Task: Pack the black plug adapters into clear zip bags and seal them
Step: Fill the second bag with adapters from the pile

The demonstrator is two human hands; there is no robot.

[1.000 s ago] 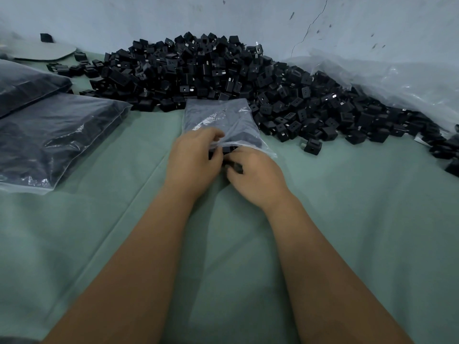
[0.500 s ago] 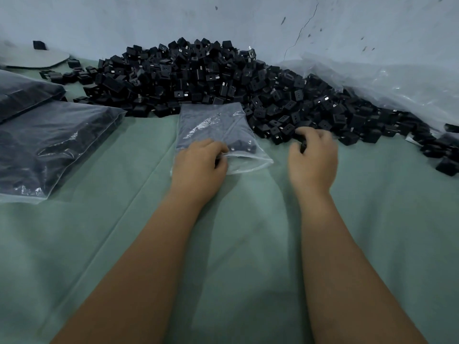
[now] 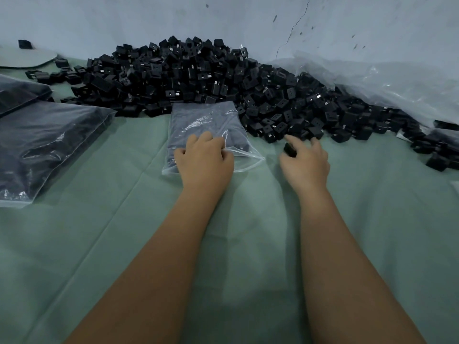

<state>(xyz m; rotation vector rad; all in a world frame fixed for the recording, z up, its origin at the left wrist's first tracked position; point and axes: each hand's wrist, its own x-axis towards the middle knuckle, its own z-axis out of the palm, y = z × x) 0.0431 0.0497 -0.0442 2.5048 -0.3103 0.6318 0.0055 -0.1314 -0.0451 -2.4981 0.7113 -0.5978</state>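
My left hand (image 3: 206, 160) lies on the near end of the clear zip bag (image 3: 211, 135), its grip pinching the plastic at the bag's open mouth with curled fingers. The bag rests flat on the green-covered worktop (image 3: 124, 244), its far end touching the foot of the big pile of black plug adapters (image 3: 223, 80), and dark adapters show through the plastic. My right hand (image 3: 306, 162) is just to the right of the bag, close to the pile's near edge, and its grip holds one black adapter (image 3: 289, 149) between thumb and fingers, with the forefinger stretched forward toward the pile. The pile spreads along the back of the worktop against the pale wall (image 3: 248, 18). To the left lie two filled bags (image 3: 44, 145) of adapters, one partly over the other, well apart from my hands. A large crumpled sheet of clear plastic (image 3: 385, 85) lies at the right, against the wall and over the pile's far edge.
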